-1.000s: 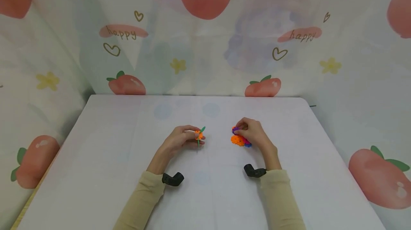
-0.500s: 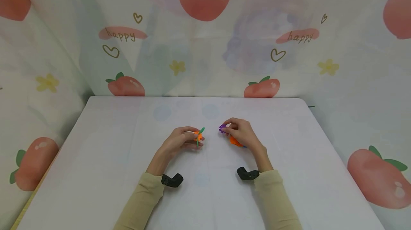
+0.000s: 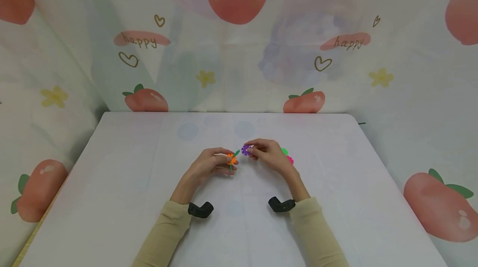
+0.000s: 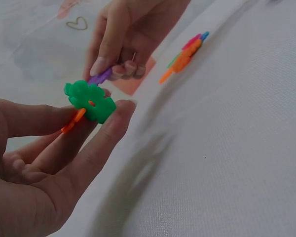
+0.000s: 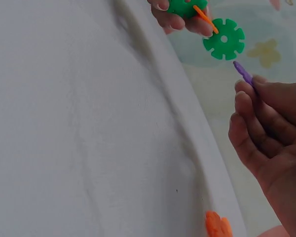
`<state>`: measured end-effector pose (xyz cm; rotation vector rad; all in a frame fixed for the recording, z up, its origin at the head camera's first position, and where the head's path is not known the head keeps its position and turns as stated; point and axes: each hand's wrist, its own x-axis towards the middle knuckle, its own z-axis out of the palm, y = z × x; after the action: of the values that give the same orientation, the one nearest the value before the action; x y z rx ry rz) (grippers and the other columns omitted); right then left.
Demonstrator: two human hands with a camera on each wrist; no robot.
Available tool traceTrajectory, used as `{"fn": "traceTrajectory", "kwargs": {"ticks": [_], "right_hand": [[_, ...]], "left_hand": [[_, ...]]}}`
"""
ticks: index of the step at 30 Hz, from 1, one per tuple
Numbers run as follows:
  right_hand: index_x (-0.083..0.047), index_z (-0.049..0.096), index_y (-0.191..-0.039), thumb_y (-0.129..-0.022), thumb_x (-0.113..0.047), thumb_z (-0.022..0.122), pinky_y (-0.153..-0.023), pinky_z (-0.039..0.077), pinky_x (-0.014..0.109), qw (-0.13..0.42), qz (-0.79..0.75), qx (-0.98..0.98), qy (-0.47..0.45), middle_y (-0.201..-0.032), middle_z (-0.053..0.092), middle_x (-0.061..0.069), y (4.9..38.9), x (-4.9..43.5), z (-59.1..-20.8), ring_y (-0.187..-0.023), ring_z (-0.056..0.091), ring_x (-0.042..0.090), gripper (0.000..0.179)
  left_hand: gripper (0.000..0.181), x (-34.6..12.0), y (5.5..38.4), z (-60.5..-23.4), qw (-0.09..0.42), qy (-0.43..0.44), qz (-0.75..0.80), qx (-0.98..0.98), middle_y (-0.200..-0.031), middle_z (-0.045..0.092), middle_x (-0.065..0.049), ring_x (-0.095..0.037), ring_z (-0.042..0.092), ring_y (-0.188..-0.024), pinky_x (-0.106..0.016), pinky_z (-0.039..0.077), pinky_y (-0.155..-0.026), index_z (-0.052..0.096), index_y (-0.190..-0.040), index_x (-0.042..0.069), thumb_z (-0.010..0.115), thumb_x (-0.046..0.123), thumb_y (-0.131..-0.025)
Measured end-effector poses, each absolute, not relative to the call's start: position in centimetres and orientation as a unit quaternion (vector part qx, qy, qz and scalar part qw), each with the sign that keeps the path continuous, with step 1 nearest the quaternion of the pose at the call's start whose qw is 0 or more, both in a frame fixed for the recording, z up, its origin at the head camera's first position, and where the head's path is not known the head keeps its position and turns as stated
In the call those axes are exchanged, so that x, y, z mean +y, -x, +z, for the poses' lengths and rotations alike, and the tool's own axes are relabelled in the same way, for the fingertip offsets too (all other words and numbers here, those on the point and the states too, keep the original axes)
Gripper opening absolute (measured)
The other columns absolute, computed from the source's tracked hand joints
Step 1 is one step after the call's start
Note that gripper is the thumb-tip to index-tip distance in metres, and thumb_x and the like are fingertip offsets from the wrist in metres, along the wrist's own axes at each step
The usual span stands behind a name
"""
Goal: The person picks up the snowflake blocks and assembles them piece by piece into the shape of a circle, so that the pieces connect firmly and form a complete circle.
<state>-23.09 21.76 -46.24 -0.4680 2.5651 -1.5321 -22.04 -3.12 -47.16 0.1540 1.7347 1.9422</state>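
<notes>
My left hand [image 3: 207, 164] pinches a small joined piece made of notched plastic discs. An orange disc [image 3: 231, 159] sits in its middle, with a green disc [image 5: 232, 47] slotted on one side and another green disc [image 5: 186, 7] on the other. Between thumb and fingers, my right hand [image 3: 273, 156] holds a purple notched disc [image 3: 245, 150]. In the right wrist view the purple disc's edge points at the upper green disc, with a narrow gap between them. Both hands are raised over the white table.
Behind my right hand lies a small pile of loose discs, partly hidden: a green disc [image 3: 285, 151], a pink disc [image 3: 291, 160] and orange discs [image 4: 188, 55]. A white cloth covers the table [image 3: 149, 225]; a printed curtain [image 3: 239, 59] hangs behind.
My right hand has lifted the purple disc off the pile and carried it left to the joined piece. The left hand has stayed nearly in place.
</notes>
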Motion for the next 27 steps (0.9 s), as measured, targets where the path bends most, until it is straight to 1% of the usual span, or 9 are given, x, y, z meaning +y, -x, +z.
{"fn": "traceTrajectory", "kwargs": {"ticks": [5,8,10,14,16,23,27], "right_hand": [[0.000,0.070,-0.126,-0.102,-0.012,0.064,-0.080,0.062,0.044,0.067,-0.512,0.841,0.160,-0.103,0.075,0.019,23.01,21.36,-46.37,-0.085,0.068,0.033,0.027],[0.002,0.070,-0.127,-0.103,-0.011,0.062,-0.079,0.061,0.047,0.077,-0.519,0.836,0.163,-0.103,0.074,0.022,23.00,21.37,-46.42,-0.085,0.066,0.036,0.028],[0.001,0.071,-0.126,-0.103,-0.011,0.063,-0.077,0.061,0.046,0.082,-0.522,0.833,0.164,-0.102,0.073,0.020,23.00,21.42,-46.40,-0.083,0.065,0.035,0.027],[-0.002,0.073,-0.123,-0.103,-0.010,0.063,-0.072,0.058,0.035,0.086,-0.526,0.829,0.166,-0.100,0.074,0.016,22.97,21.48,-46.37,-0.079,0.063,0.028,0.024],[-0.002,0.074,-0.122,-0.103,-0.009,0.063,-0.070,0.057,0.032,0.085,-0.530,0.827,0.170,-0.100,0.074,0.016,22.93,21.44,-46.34,-0.078,0.062,0.026,0.024],[0.000,0.074,-0.122,-0.102,-0.008,0.064,-0.074,0.057,0.024,0.083,-0.527,0.826,0.180,-0.112,0.075,0.018,23.10,21.05,-46.64,-0.082,0.064,0.022,0.024],[0.001,0.074,-0.122,-0.101,-0.007,0.064,-0.074,0.057,0.024,0.097,-0.530,0.824,0.178,-0.112,0.075,0.018,23.34,21.07,-46.92,-0.082,0.065,0.022,0.024]], "left_hand": [[0.033,-3.09,21.98,-47.21,0.263,-0.052,0.718,0.642,-0.108,0.074,-0.028,-0.028,0.078,-0.087,-0.043,0.063,-0.084,0.065,-0.128,-0.006,0.061,0.007,-0.097],[0.033,-3.09,21.92,-47.25,0.262,-0.057,0.718,0.642,-0.107,0.075,-0.027,-0.026,0.078,-0.086,-0.044,0.064,-0.083,0.065,-0.128,-0.008,0.060,0.005,-0.098],[0.033,-3.08,21.91,-47.28,0.262,-0.060,0.717,0.643,-0.106,0.075,-0.027,-0.026,0.078,-0.086,-0.043,0.064,-0.082,0.066,-0.129,-0.008,0.060,0.005,-0.098],[0.033,-2.95,21.99,-47.39,0.262,-0.064,0.710,0.650,-0.106,0.075,-0.026,-0.025,0.078,-0.085,-0.042,0.064,-0.080,0.067,-0.129,-0.008,0.061,0.005,-0.098],[0.033,-2.87,22.01,-47.42,0.260,-0.064,0.709,0.652,-0.107,0.075,-0.027,-0.025,0.078,-0.085,-0.042,0.064,-0.079,0.067,-0.129,-0.008,0.062,0.005,-0.098],[0.030,-2.56,21.80,-47.32,0.247,-0.038,0.710,0.659,-0.101,0.076,-0.026,-0.025,0.078,-0.080,-0.041,0.065,-0.074,0.069,-0.124,-0.010,0.062,0.000,-0.096],[0.029,-2.44,21.73,-47.44,0.242,-0.031,0.704,0.667,-0.096,0.076,-0.024,-0.025,0.077,-0.077,-0.041,0.065,-0.071,0.070,-0.122,-0.010,0.061,-0.001,-0.096]]}}
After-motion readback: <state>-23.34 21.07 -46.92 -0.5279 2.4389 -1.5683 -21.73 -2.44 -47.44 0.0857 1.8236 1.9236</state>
